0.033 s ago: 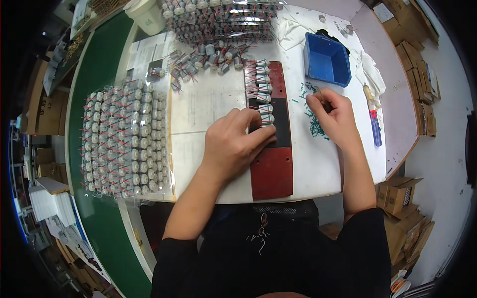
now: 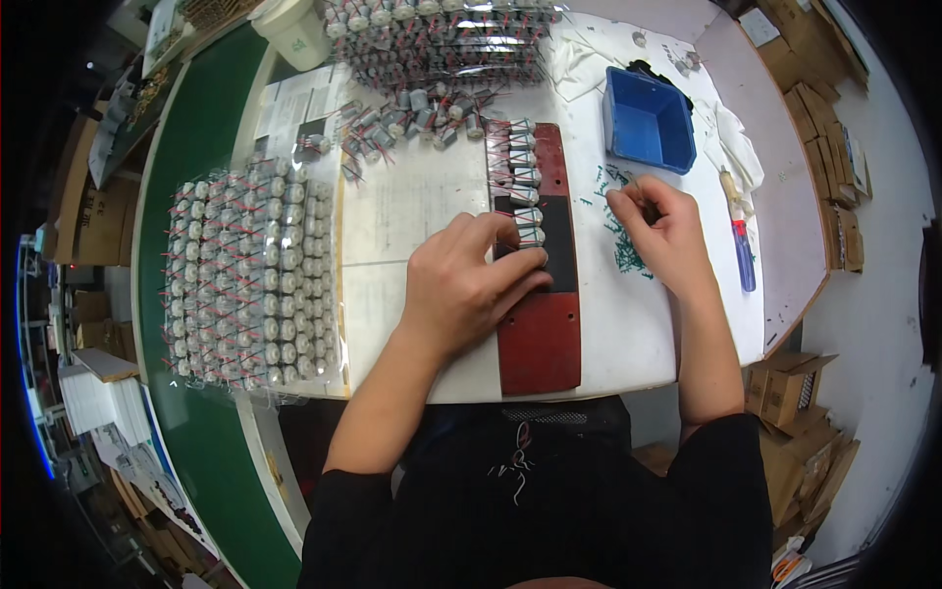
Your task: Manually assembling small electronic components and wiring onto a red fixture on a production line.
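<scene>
A row of small electric motors with red wires lies along a dark red board with a black middle section. My left hand rests at the near end of that row, thumb and fingers closed around the nearest motor, most of which they hide. To the right, my right hand hovers over a scatter of tiny green pieces. Its thumb and forefinger are pinched together; whatever is between them is too small to make out.
Clear plastic trays of motors stand at left, with more stacked trays at the back. Loose motors lie before that stack. A blue bin, a screwdriver and white cloth are at right.
</scene>
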Tool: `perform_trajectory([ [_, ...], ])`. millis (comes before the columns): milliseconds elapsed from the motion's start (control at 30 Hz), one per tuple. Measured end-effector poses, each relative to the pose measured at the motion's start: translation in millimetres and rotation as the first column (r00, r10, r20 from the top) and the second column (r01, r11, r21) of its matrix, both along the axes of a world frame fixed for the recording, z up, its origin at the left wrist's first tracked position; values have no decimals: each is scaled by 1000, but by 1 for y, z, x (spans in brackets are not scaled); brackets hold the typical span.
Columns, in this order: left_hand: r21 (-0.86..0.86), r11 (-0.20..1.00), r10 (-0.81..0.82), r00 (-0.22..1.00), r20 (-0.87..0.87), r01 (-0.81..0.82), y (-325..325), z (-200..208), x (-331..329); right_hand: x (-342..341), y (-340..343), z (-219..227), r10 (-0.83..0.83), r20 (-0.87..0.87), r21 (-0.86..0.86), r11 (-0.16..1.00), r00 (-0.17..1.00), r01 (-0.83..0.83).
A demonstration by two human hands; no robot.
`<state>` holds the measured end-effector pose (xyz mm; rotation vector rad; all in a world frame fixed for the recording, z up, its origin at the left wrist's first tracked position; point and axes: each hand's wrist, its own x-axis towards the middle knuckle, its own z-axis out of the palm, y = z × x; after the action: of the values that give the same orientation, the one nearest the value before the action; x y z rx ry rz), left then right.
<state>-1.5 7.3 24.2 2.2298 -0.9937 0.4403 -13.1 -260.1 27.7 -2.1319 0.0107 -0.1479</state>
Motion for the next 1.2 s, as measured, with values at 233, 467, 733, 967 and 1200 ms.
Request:
perform_trajectory([
  [233, 52, 822, 565, 824, 38, -567, 20, -29, 40, -6, -9, 6, 26, -19, -414, 910, 999, -31],
  [467, 159, 612, 743, 632, 221, -774, 22, -60, 71, -6, -9, 5, -5, -11, -567, 824, 1000, -2],
  [733, 233, 757, 640, 764, -79, -610, 38, -30, 59, -3, -15, -2, 6, -84, -574, 817, 996, -53],
  [967, 101, 832, 553, 830, -80, -545, 34, -26, 47, -3, -16, -8, 22, 42, -485, 875, 999, 2],
  [1200, 81, 890, 456, 859, -232, -450, 56, -22, 36, 0, -10, 7, -73, 7, -283, 957, 997, 72],
])
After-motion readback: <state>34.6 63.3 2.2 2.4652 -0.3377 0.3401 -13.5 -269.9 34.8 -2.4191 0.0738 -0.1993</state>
